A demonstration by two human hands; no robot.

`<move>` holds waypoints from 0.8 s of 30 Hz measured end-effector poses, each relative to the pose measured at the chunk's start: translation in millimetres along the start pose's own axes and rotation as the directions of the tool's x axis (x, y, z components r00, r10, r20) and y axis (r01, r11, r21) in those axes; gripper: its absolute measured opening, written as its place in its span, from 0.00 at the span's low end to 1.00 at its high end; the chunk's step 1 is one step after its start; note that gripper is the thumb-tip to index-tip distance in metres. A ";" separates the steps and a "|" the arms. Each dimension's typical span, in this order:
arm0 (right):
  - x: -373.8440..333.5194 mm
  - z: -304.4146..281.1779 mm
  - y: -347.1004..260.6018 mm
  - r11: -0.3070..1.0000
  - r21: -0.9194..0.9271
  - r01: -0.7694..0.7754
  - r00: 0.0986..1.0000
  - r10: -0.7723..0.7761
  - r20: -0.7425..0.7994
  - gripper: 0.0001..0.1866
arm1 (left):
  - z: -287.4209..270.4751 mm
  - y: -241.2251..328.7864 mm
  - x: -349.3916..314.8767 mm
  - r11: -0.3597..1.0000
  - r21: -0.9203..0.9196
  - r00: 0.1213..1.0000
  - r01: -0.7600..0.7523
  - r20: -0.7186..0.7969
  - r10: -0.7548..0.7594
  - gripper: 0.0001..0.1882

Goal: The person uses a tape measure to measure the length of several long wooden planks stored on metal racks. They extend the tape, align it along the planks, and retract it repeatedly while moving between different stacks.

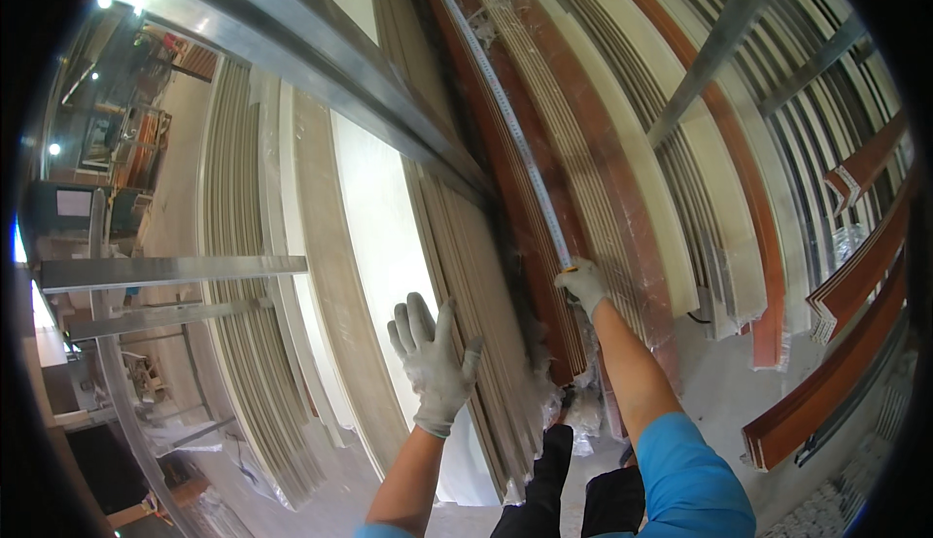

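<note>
My right hand (583,285), in a pale grey glove, is closed around the near end of a tape measure (530,164). Its pale blade stretches away from me along the reddish-brown strips (559,339). Whether I grip its case or the blade's end is hidden by my fingers. My left hand (432,358), gloved the same way, is held up with spread fingers and nothing in it. Below it lie a bright white panel (374,188) and a stack of beige boards (476,285); I cannot tell whether the hand touches them.
Metal rack bars (330,42) cross above the boards, with another bar (175,271) jutting in from the left. Cream profiles (671,208) wrapped in clear film lie to the right. Brown angled trims (826,373) stick out at far right. Crumpled plastic film (583,416) hangs near my legs.
</note>
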State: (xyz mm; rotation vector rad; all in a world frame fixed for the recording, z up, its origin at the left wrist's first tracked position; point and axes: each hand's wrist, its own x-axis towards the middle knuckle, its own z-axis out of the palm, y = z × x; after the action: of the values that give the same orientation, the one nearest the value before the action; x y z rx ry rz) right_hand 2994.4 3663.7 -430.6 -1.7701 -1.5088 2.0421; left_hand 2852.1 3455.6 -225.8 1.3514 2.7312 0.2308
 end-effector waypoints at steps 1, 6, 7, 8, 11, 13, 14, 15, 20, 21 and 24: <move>6.0 3.5 -5.2 1.000 -0.013 0.026 1.000 -0.026 -0.013 0.13 | -0.5 0.1 0.7 1.000 -0.002 1.000 -0.001 0.004 0.001 0.33; 49.2 22.0 -31.4 0.993 -0.085 0.080 0.994 -0.086 -0.070 0.13 | -1.3 -1.0 4.8 1.000 -0.028 1.000 -0.004 0.027 0.005 0.33; 58.0 23.7 -35.6 0.988 -0.131 0.082 0.995 -0.089 -0.052 0.13 | -1.5 -0.5 4.5 1.000 -0.017 1.000 -0.008 0.029 0.008 0.33; 66.8 25.8 -40.5 0.992 -0.102 0.070 0.998 -0.069 0.008 0.13 | -1.6 -0.4 4.7 1.000 -0.005 1.000 -0.009 0.025 0.009 0.33; 83.5 27.4 -50.5 0.997 -0.078 -0.008 0.996 0.014 0.084 0.14 | -1.7 0.8 4.5 1.000 -0.004 0.999 -0.019 0.030 0.019 0.33; 89.5 29.7 -56.8 0.998 -0.059 -0.013 0.994 0.019 0.109 0.14 | -1.8 0.5 5.4 1.000 0.006 0.999 -0.014 0.041 0.014 0.33; 91.3 30.5 -59.6 0.998 -0.040 -0.047 0.993 0.050 0.103 0.14 | -1.8 0.2 5.9 1.000 0.010 0.999 -0.010 0.044 0.010 0.33; 92.2 30.7 -61.7 0.998 -0.052 -0.037 0.993 0.042 0.107 0.14 | -2.1 0.2 6.0 1.000 0.010 0.999 -0.012 0.048 0.011 0.33; 97.9 28.8 -70.4 0.996 -0.062 -0.060 0.991 0.067 0.113 0.14 | -2.9 0.5 7.2 1.000 0.022 0.998 -0.009 0.055 0.008 0.33; 99.5 28.2 -70.9 0.997 -0.058 -0.044 0.990 0.051 0.132 0.13 | -2.3 0.8 7.4 1.000 0.022 0.998 -0.010 0.058 0.009 0.33; 103.5 27.2 -71.4 0.998 -0.038 -0.058 0.988 0.062 0.139 0.12 | -1.2 0.8 7.5 1.000 0.020 0.998 -0.008 0.056 0.007 0.33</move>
State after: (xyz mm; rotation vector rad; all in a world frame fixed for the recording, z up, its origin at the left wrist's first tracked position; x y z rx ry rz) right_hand 2900.0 3745.2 -462.0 -1.7378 -1.5535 2.2259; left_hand 2848.0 3462.0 -224.5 1.3522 2.6900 0.1637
